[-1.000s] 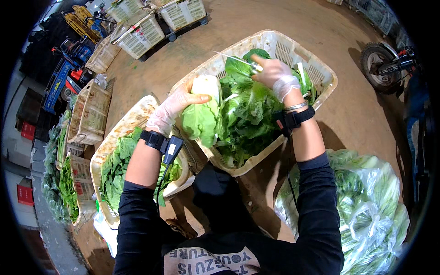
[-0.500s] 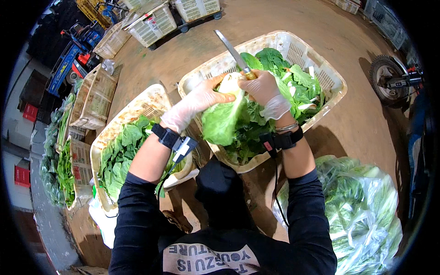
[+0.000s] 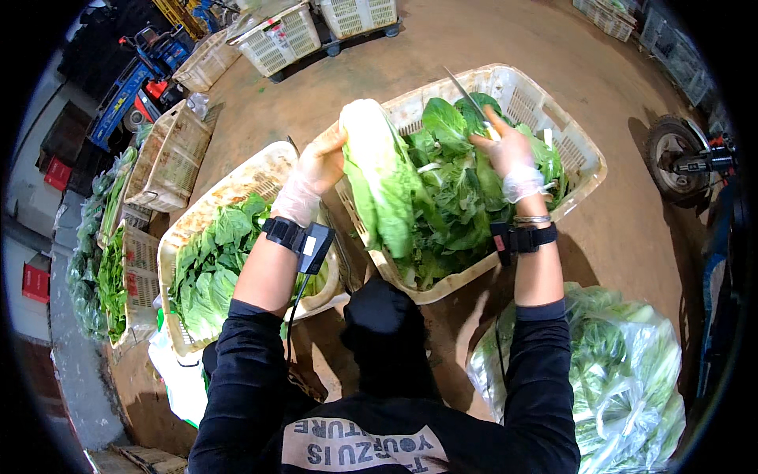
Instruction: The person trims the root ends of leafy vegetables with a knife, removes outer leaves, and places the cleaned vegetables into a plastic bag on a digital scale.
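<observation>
In my gloved left hand (image 3: 323,164) is a head of Chinese cabbage (image 3: 380,170), its white base upward and its green leaves hanging over the near left side of a crate. My right hand (image 3: 507,150), also gloved, grips a knife (image 3: 470,96) whose blade points up and to the left, apart from the cabbage. Beneath both hands stands a dirty white plastic crate (image 3: 586,167) that holds loose green leaves (image 3: 466,193) and pale stalk pieces. A second white crate (image 3: 264,164), to the left, holds leafy green heads (image 3: 213,261).
A clear plastic bag (image 3: 624,371) full of greens lies at my lower right. Stacked crates (image 3: 167,158) and bagged vegetables line the left side. Farther off are crates on a wheeled dolly (image 3: 335,47), and a wheel (image 3: 676,158) stands at the right.
My hands have drawn apart. The left has carried the cabbage left and tipped its white base upward; the right has moved the knife right, away from it.
</observation>
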A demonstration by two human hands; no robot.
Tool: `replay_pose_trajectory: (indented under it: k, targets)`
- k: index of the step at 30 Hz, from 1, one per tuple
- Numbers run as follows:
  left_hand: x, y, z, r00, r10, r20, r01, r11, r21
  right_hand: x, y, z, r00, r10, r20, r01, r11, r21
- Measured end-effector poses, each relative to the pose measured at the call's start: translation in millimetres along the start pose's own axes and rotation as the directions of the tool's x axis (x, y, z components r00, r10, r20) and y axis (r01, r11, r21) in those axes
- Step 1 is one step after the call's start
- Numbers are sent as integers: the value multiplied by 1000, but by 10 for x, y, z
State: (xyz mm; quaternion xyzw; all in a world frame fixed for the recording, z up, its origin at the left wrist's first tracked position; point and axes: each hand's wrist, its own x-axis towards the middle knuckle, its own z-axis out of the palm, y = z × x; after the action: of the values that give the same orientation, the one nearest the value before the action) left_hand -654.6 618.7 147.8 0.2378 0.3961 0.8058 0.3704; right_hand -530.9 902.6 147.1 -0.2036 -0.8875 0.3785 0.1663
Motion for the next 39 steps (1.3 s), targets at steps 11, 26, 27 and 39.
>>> replay_pose_trajectory:
  k: [11, 26, 27, 39]
  targets:
    - [-62, -301, 534, 943, -214, -254, 179, 972, -154, 0, -302, 787, 927, -77, 366, -229, 657, 718]
    - [-619, -539, -295, 998, -55, -3, 47, 873, -485, -178, -440, 407, 958, -25, 286, -115, 880, 462]
    - [-628, -670, -685, 970, 121, 212, 45, 766, -641, -119, -318, 520, 974, 7, 226, -107, 894, 435]
    - [-1359, -217, 33, 937, 349, -21, -315, 817, -483, -817, -654, 958, 804, -212, 556, -241, 738, 630]
